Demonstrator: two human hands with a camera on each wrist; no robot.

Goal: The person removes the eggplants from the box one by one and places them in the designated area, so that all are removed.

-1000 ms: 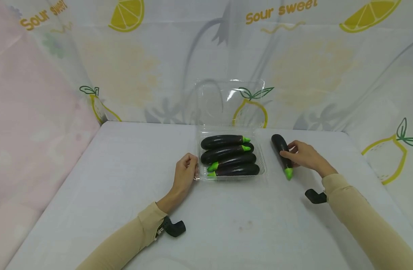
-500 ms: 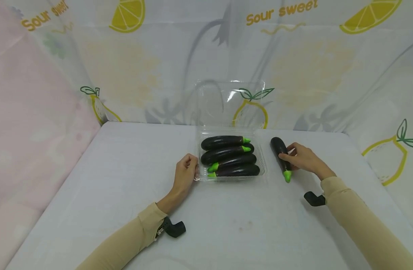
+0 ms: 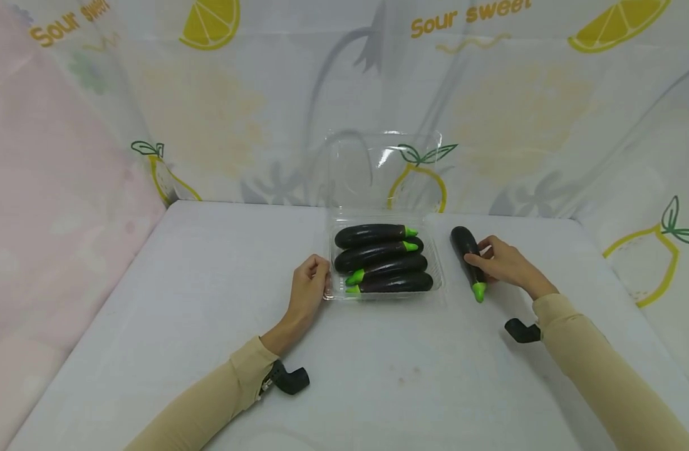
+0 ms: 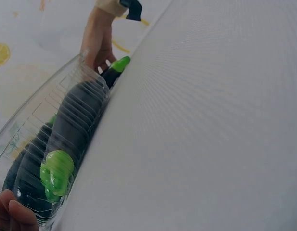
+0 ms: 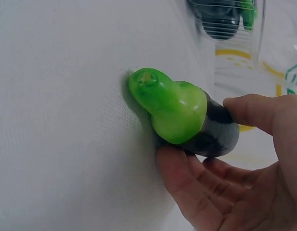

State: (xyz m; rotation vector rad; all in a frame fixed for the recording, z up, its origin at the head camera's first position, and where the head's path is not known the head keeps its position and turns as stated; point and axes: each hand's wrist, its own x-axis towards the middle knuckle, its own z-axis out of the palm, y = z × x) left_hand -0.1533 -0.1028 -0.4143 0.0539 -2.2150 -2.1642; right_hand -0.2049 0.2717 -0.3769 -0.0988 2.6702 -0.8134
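Observation:
A dark eggplant (image 3: 464,243) with a green stem end lies at a slant on the right of the table. My right hand (image 3: 509,265) grips it from the right, thumb on top; in the right wrist view the fingers (image 5: 189,187) reach round the far side of its body, with the green cap (image 5: 179,106) facing the camera. Left of it stands an open clear plastic box (image 3: 439,282) holding several eggplants (image 3: 396,283), stems pointing different ways. My left hand (image 3: 308,285) pinches the box's left front corner, fingers curled; the fingertips (image 4: 23,214) show at its rim in the left wrist view.
The box's clear lid (image 3: 352,169) stands raised behind it, close to the printed cloth backdrop (image 3: 237,106). White cloth covers the table (image 3: 209,263). A black wrist camera mount (image 3: 290,381) hangs under the left sleeve, another mount (image 3: 523,331) under the right.
The right hand and the eggplant in it have shifted slightly toward me and to the left, mostly in the first half second. The left hand and the box have stayed in place.

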